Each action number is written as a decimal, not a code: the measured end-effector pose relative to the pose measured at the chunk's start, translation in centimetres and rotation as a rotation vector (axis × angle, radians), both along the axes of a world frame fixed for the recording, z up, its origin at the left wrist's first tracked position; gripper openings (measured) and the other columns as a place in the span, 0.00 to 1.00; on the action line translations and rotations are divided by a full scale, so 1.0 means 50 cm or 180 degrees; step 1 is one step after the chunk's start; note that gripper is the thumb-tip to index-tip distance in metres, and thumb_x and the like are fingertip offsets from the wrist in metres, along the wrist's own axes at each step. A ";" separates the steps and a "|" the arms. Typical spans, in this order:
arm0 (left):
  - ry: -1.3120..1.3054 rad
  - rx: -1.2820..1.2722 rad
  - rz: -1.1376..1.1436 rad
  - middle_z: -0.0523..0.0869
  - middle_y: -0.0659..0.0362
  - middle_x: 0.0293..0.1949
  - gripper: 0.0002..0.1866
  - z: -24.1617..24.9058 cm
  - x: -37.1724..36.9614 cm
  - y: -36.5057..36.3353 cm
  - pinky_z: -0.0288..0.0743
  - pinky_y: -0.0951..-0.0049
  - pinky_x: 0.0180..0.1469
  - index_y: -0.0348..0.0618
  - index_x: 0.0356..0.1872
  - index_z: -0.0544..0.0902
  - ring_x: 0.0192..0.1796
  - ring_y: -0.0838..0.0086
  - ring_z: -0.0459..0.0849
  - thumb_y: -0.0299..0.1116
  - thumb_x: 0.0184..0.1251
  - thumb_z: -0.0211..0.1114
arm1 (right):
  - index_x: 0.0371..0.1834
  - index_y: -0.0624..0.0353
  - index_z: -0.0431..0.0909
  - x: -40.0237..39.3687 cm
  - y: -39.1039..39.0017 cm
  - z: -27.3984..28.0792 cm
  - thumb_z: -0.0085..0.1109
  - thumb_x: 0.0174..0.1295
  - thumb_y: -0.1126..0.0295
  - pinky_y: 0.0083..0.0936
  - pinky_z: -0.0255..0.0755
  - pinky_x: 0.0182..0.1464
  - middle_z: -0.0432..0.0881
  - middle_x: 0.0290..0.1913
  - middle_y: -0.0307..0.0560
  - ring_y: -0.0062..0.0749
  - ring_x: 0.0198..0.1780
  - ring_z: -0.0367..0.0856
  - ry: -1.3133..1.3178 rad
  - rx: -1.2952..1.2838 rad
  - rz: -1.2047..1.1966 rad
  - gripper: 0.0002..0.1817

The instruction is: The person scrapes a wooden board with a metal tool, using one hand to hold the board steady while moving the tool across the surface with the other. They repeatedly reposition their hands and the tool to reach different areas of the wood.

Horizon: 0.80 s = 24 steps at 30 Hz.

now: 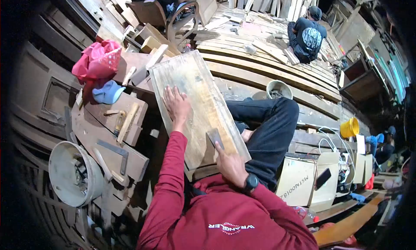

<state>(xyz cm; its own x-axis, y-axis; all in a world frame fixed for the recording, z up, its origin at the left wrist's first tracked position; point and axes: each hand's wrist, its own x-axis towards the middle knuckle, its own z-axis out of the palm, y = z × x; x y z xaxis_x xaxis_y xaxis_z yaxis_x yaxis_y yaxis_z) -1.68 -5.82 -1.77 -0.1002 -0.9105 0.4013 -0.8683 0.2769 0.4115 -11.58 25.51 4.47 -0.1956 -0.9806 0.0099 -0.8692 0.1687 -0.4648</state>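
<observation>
A wide wooden board (pixel 195 94) lies slanted across my lap, its far end up near the side bench. My left hand (pixel 177 106) rests flat on the board's left part, fingers spread, holding nothing. Nearer to me, my right hand (pixel 231 165) is closed round a small flat scraper-like blade (pixel 215 138), with the index finger stretched along it. The blade touches the board's lower right part. Its lower end is hidden by my fingers.
On the left are a bench (pixel 86 120) with a chisel-like tool (pixel 118 123), a metal square (pixel 113 154), a blue cap (pixel 108 92) and a pink bag (pixel 99 61). Buckets (pixel 77 174) (pixel 278 90) stand either side. A person (pixel 307 35) sits at the back right; another sits in a chair (pixel 167 16).
</observation>
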 end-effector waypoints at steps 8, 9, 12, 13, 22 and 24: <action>-0.0073 0.0161 0.0038 0.64 0.46 0.83 0.30 0.018 0.001 0.006 0.42 0.46 0.87 0.42 0.76 0.75 0.86 0.53 0.57 0.42 0.77 0.59 | 0.84 0.52 0.63 -0.008 -0.045 -0.069 0.55 0.72 0.69 0.55 0.78 0.33 0.84 0.30 0.64 0.61 0.26 0.85 0.0018 -0.0121 0.0007 0.36; -0.0085 0.0175 0.0019 0.63 0.46 0.83 0.30 0.021 0.002 0.009 0.42 0.46 0.87 0.41 0.76 0.75 0.86 0.53 0.56 0.42 0.77 0.59 | 0.85 0.55 0.62 -0.012 -0.078 -0.072 0.56 0.69 0.69 0.53 0.81 0.35 0.85 0.30 0.62 0.59 0.31 0.87 -0.0084 -0.0113 0.0068 0.38; -0.0061 0.0111 -0.0003 0.64 0.45 0.83 0.30 0.027 -0.003 0.002 0.41 0.46 0.87 0.40 0.75 0.75 0.86 0.53 0.56 0.41 0.77 0.59 | 0.84 0.51 0.65 -0.018 -0.165 -0.068 0.55 0.70 0.67 0.54 0.81 0.37 0.86 0.30 0.63 0.60 0.31 0.87 -0.0049 -0.0128 0.0040 0.36; -0.0046 0.0099 0.0026 0.64 0.44 0.82 0.29 0.018 0.001 0.004 0.41 0.46 0.87 0.40 0.75 0.75 0.86 0.53 0.56 0.41 0.76 0.59 | 0.82 0.46 0.68 -0.018 -0.176 -0.043 0.54 0.71 0.65 0.56 0.80 0.38 0.87 0.30 0.63 0.61 0.31 0.88 -0.0177 0.0016 -0.0116 0.34; -0.0011 0.0185 0.0052 0.63 0.43 0.83 0.29 0.033 -0.001 0.012 0.40 0.47 0.88 0.41 0.76 0.74 0.87 0.53 0.54 0.42 0.78 0.58 | 0.77 0.38 0.76 -0.017 -0.005 -0.028 0.58 0.71 0.62 0.55 0.79 0.33 0.83 0.23 0.65 0.62 0.25 0.85 -0.0252 -0.0066 -0.0189 0.29; 0.0060 0.0094 0.0069 0.64 0.43 0.83 0.29 0.027 -0.005 0.008 0.40 0.47 0.88 0.40 0.75 0.75 0.87 0.53 0.55 0.41 0.77 0.57 | 0.76 0.36 0.78 -0.022 0.011 -0.004 0.59 0.71 0.62 0.56 0.79 0.33 0.83 0.22 0.64 0.62 0.25 0.84 0.0017 0.0147 -0.0175 0.28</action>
